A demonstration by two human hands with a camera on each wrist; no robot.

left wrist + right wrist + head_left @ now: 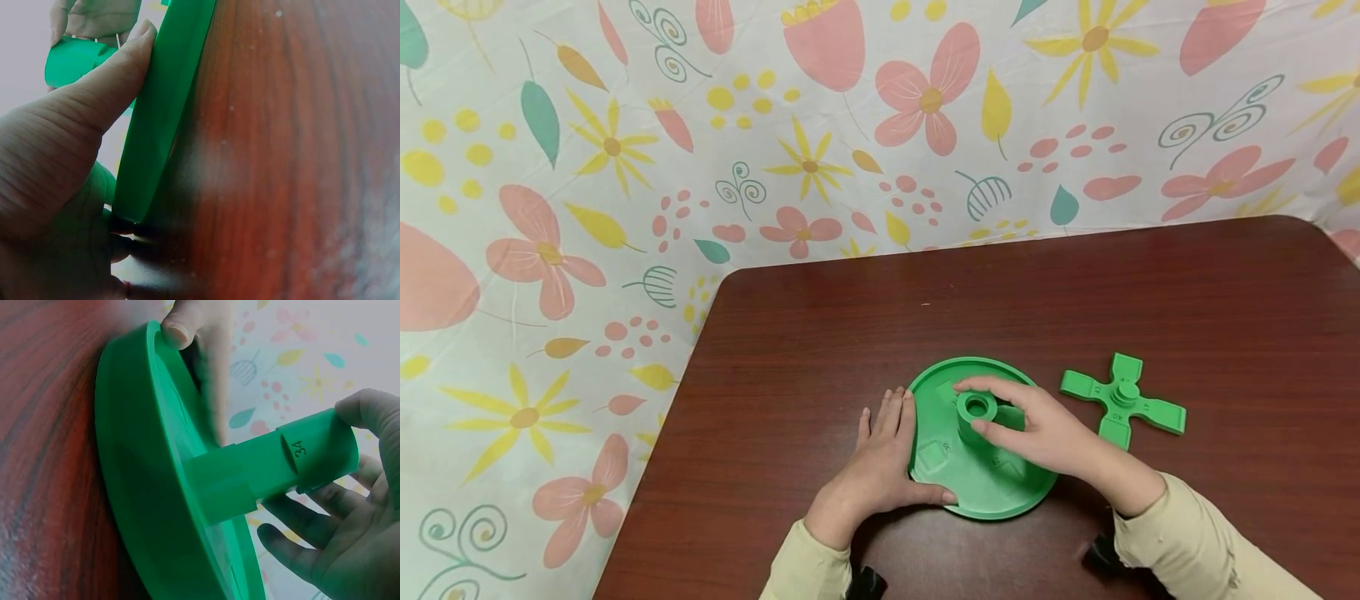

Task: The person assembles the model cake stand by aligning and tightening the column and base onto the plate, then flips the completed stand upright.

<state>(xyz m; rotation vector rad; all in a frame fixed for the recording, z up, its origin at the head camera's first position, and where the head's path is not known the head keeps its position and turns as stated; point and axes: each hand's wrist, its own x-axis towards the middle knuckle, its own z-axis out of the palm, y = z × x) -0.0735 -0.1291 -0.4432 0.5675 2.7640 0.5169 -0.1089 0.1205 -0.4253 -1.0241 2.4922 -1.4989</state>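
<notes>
A round green tray (1000, 492) with a raised rim lies on the table. My left hand (880, 467) holds its left side, fingers along the rim and thumb (128, 59) on the front edge. At the tray's middle, a hollow green tube (322, 450) marked 34 stands upright on a thicker round post (222, 484). My right hand (1048, 425) grips the tube's upper end between thumb and fingers, its open top facing up. A small green tab shows beside the tube under that hand. Shallow square marks appear on the tray floor.
To the right of the tray, a green cross-shaped piece (1124, 396) with a central knob and numbered arms lies flat on the dark wooden table (820, 333). A flower-printed cloth (850, 125) hangs behind the table and along its left side.
</notes>
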